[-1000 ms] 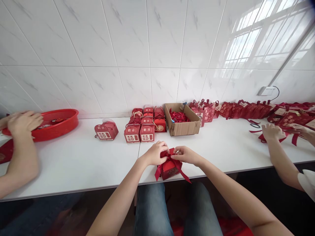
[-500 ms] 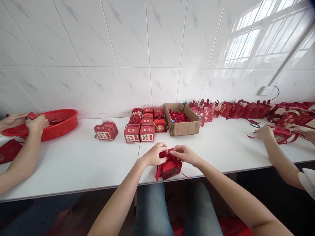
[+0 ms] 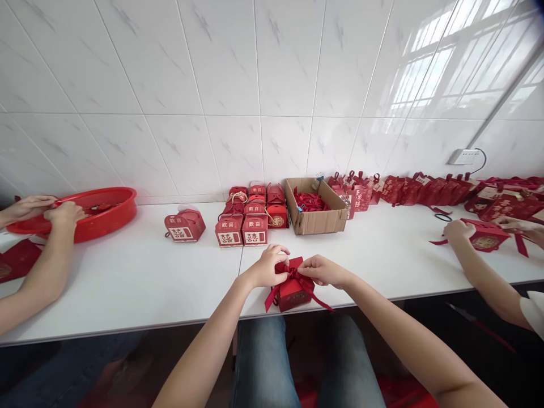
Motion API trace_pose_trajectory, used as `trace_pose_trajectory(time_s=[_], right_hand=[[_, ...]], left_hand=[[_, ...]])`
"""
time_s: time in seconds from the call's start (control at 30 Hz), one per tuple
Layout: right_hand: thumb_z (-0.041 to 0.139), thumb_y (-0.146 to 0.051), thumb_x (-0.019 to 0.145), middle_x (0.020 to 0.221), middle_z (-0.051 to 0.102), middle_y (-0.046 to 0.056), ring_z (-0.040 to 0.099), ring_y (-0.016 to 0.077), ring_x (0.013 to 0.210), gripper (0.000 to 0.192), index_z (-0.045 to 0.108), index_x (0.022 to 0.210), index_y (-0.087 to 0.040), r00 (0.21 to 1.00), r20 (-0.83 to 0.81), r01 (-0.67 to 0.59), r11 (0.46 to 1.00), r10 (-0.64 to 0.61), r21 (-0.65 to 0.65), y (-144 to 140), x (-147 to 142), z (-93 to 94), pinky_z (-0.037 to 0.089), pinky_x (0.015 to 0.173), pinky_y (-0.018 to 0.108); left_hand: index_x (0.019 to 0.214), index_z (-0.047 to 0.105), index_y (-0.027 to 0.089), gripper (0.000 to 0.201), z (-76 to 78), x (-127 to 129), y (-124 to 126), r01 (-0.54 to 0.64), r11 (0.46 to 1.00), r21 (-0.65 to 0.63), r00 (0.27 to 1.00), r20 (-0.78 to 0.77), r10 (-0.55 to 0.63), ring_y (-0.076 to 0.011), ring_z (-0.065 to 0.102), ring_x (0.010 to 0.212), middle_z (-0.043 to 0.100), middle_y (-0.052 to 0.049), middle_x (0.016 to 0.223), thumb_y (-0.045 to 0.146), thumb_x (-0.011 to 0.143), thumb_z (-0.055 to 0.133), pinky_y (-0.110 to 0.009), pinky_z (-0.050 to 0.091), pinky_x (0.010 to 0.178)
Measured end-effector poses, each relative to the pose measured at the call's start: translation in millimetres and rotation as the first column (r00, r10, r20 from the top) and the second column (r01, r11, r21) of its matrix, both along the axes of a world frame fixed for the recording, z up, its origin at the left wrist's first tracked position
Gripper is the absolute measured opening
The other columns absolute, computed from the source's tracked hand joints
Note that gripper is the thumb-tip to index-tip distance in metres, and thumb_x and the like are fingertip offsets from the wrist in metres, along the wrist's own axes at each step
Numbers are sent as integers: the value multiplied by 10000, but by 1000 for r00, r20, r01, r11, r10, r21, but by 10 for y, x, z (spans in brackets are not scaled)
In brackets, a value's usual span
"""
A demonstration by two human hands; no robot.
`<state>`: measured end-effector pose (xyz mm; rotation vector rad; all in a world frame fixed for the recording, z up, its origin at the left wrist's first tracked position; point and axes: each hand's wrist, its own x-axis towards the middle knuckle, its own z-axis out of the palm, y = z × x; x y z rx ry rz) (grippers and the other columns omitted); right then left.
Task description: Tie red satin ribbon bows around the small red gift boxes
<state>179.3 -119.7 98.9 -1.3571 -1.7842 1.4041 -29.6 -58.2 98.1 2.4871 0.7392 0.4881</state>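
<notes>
A small red gift box (image 3: 295, 298) sits at the front edge of the white table, in front of my lap. On its top is a red ribbon (image 3: 294, 273) tied in a bow, its tails hanging down both sides of the box. My left hand (image 3: 272, 265) pinches the bow's left side, thumb and fingers curled over it. From the right, my right hand (image 3: 321, 270) grips the bow's other loop between thumb and fingertips. The fingers partly hide the knot.
Finished-looking red boxes (image 3: 242, 229) stand behind, with a single box (image 3: 185, 225) to their left. A cardboard box (image 3: 321, 222) holds red ribbons. A co-worker's hands (image 3: 63, 212) are by a red basin (image 3: 106, 226); another's hand (image 3: 459, 229) touches a red box (image 3: 487, 238).
My right hand has shifted slightly right and down, with the bow's loop in its fingers. My left hand stays nearly in place. The right co-worker's ribbon has dropped to the box's sides.
</notes>
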Motion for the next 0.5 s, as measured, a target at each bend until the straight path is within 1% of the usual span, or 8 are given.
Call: trace_pose_trajectory(time_s=[0.07,0.17,0.23,0.3,0.4,0.5], right_hand=[[460,-601,818,439,331,-68,240,57,413,483,391,579,-187,999,39,10,1000,-10,-16,10,-9,3,198,423,229],[408,-640,824,413,333,-59,267,69,387,513,376,569,-196,987,137,83,997,-84,12,43,-64,-16,198,409,239],[451,-649,796,425,347,-50,281,71,401,529,366,544,-192,967,208,134,988,-148,77,68,-112,-42,194,421,242],[508,-637,764,445,363,-41,298,73,435,542,348,512,-185,946,259,159,974,-197,159,85,-148,-71,199,446,245],[556,-594,741,468,375,-41,306,77,476,519,359,503,-177,930,300,141,958,-214,249,82,-161,-96,204,477,249],[576,-555,732,483,385,-44,304,78,489,485,373,510,-175,922,323,116,949,-213,295,53,-142,-94,210,488,249]], left_hand=[[734,526,209,64,-3,-3,-6,-7,1000,-4,1000,3,7,-270,436,1186,520,-68,1200,191,712,584,-419,386,985],[730,510,208,79,2,6,-16,-11,1000,-8,1000,6,11,-270,425,1195,515,-64,1215,197,709,585,-438,359,1012],[740,507,210,87,9,15,-21,-11,1000,-12,1000,6,12,-270,422,1193,520,-62,1213,195,702,585,-447,349,1020],[750,508,213,107,14,19,-22,-9,1000,-18,1000,2,9,-269,423,1185,528,-59,1209,177,685,585,-449,350,1019],[740,508,212,129,12,11,-13,-11,999,-33,1000,-2,11,-264,431,1171,545,-51,1198,135,659,572,-442,356,1015],[727,520,210,84,-2,2,-4,-32,998,-50,999,4,33,-258,446,1152,571,-49,1157,132,697,532,-439,362,1009]])
